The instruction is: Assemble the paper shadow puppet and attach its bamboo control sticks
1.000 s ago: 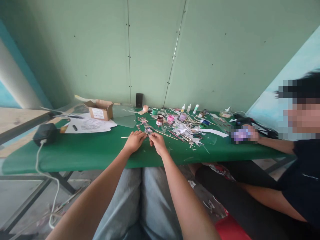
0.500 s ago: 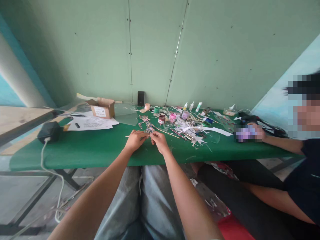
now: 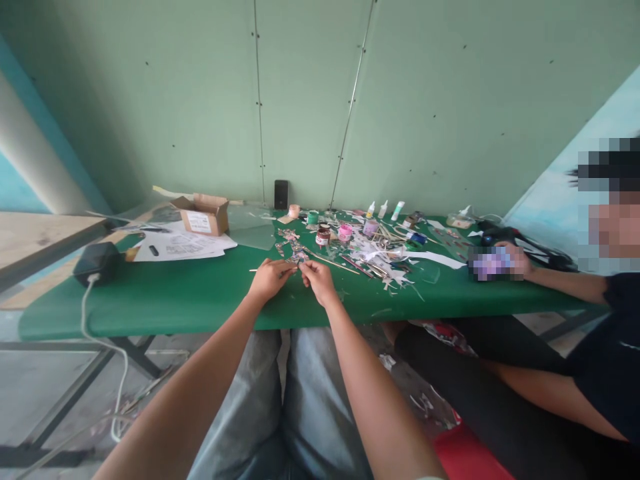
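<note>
My left hand (image 3: 271, 278) and my right hand (image 3: 318, 280) meet over the near part of the green table, fingertips almost touching. Both have their fingers pinched, and whatever lies between them is too small and hidden to make out. A thin pale stick (image 3: 253, 270) pokes out to the left of my left hand; whether that hand grips it cannot be seen. Just beyond my fingertips lie small patterned cut-out pieces (image 3: 299, 255). To their right, a long thin wooden stick (image 3: 336, 263) slants across the table near my right hand.
Brown (image 3: 323, 236) and pink (image 3: 345, 232) paint jars stand beyond my hands, with a heap of paper scraps (image 3: 383, 258) to the right. An open cardboard box (image 3: 204, 215), printed sheets (image 3: 183, 243) and a black adapter (image 3: 96, 263) are leftward. Another person (image 3: 600, 347) sits at right.
The view has shifted very slightly. My hands keep nearly the same pinched pose over the same spot, and nothing has clearly been picked up or released.
</note>
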`<state>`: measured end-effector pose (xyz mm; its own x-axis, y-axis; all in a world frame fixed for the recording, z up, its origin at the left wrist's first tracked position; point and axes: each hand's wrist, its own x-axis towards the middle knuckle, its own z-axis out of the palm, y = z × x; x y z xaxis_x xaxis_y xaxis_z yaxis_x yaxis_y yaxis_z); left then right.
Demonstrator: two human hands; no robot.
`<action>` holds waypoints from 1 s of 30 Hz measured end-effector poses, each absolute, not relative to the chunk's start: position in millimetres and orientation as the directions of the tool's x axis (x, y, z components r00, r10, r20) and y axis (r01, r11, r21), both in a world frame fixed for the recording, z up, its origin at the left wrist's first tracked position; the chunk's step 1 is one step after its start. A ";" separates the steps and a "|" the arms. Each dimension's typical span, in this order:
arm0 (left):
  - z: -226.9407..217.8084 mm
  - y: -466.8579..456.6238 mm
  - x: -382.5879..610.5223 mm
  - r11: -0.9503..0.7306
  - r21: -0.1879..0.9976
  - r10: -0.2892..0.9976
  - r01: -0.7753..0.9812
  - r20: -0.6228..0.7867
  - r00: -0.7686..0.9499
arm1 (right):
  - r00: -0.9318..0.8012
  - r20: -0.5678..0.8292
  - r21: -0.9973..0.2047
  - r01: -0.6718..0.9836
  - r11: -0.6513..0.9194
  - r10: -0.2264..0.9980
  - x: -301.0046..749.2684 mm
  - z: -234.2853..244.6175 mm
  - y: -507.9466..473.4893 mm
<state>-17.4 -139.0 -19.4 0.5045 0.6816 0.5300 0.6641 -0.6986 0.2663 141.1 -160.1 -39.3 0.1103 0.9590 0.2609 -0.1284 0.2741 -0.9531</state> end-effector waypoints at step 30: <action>37.0 -324.9 -26.6 -0.708 0.707 0.671 -0.005 0.675 0.307 | 0.050 0.649 -0.740 0.277 0.613 0.760 117.4 60.4 -363.2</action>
<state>-26.6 -324.9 37.0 0.3071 0.6713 0.6745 -0.0051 -0.7076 0.7066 117.4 -363.2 60.4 0.0504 0.7595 0.6485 0.2772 0.6132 -0.7397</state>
